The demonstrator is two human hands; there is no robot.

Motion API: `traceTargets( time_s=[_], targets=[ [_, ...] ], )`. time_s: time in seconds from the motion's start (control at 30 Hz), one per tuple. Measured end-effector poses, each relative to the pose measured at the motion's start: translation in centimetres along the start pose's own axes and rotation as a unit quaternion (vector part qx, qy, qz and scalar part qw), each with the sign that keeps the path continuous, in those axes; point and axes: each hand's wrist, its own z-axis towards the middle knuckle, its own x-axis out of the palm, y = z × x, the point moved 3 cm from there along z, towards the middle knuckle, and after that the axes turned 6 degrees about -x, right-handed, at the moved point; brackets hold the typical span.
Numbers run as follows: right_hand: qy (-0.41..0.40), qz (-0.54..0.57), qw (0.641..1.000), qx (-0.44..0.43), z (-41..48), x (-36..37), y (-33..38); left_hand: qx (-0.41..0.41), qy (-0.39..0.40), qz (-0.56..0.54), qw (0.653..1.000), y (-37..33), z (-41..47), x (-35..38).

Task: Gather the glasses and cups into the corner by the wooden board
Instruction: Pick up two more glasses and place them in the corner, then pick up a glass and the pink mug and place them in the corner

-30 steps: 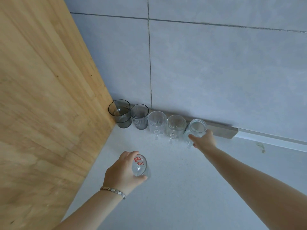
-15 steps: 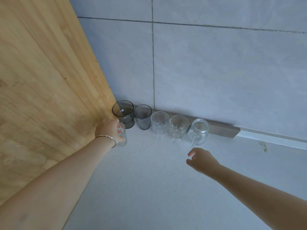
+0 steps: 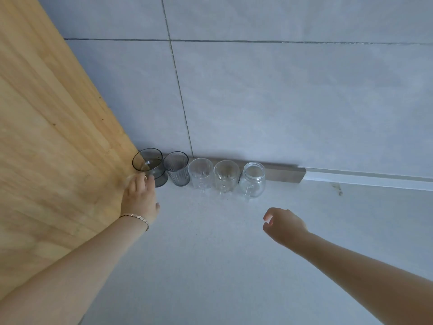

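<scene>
Five vessels stand in a row against the tiled wall: a smoky grey glass next to the wooden board, a ribbed grey tumbler, two clear handled mugs and a clear jar mug. My left hand is wrapped over a small clear glass in front of the smoky glass, tight to the board. Only a faint part of its rim shows. My right hand hovers above the counter in front of the jar mug, fingers loosely curled, holding nothing.
The wooden board stands upright and closes off the left side. A grey metal strip runs along the foot of the wall behind the mugs. The white countertop stretches toward me and to the right.
My left hand has carried the small glass from the middle of the counter into the corner by the board. My right hand has let go of the jar mug and drawn back toward me.
</scene>
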Motion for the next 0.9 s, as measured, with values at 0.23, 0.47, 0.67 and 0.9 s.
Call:
traceTargets(
  time_s=[0.23, 0.47, 0.67, 0.9],
  targets=[
    [0.037, -0.007, 0.999, 0.0, -4.8, -1.5, -6.6, 0.101, 0.346, -0.047, 0.932, -12.7, -9.0, 1.8],
    [0.052, 0.009, 0.994, 0.095, -12.6, -4.0, -20.7, 0.222, 0.365, -0.06, 0.902, -29.8, -16.9, 2.0],
    [0.025, 0.066, 0.977, 0.203, -21.3, -6.4, -37.8, 0.302, 0.35, -0.04, 0.886, -44.5, -24.5, 2.3],
    [0.001, 0.101, 0.953, 0.287, -31.6, -9.0, -58.4, 0.322, 0.364, -0.031, 0.874, -61.2, -34.8, 4.5]
  ],
)
